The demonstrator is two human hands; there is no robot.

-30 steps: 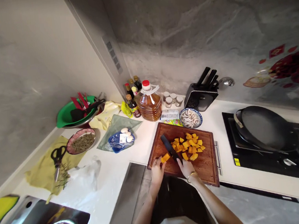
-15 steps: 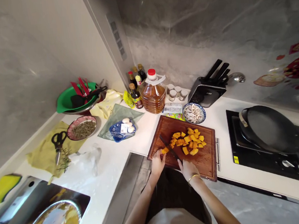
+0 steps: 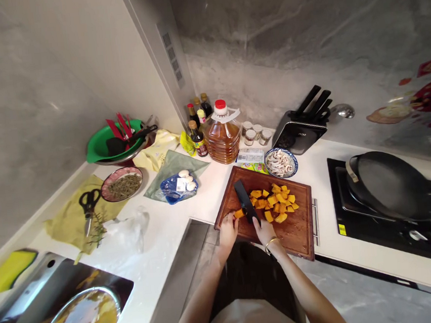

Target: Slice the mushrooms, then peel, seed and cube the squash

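My right hand (image 3: 265,231) is closed round the handle of a dark-bladed knife (image 3: 245,199), whose blade lies tilted over the wooden cutting board (image 3: 225,191). At the board's left front edge, my left hand (image 3: 228,229) grips a small orange pumpkin piece (image 3: 239,213), just left of the blade. Right of the knife is a loose pile of pumpkin chunks (image 3: 278,200). My fingers partly hide the held piece and cover the knife's handle.
Behind the board stand a bowl of sliced mushrooms (image 3: 280,163), an oil jug (image 3: 223,139) and a knife block (image 3: 299,132). A black pan (image 3: 391,185) rests on the stove at right. Scissors (image 3: 89,204) and a plate of dried herbs (image 3: 121,184) are at left, above the sink (image 3: 125,287).
The knife has turned so that its broad blade face shows, and my right hand has shifted slightly left. My left hand still grips the pumpkin piece. The whole view has shifted slightly.
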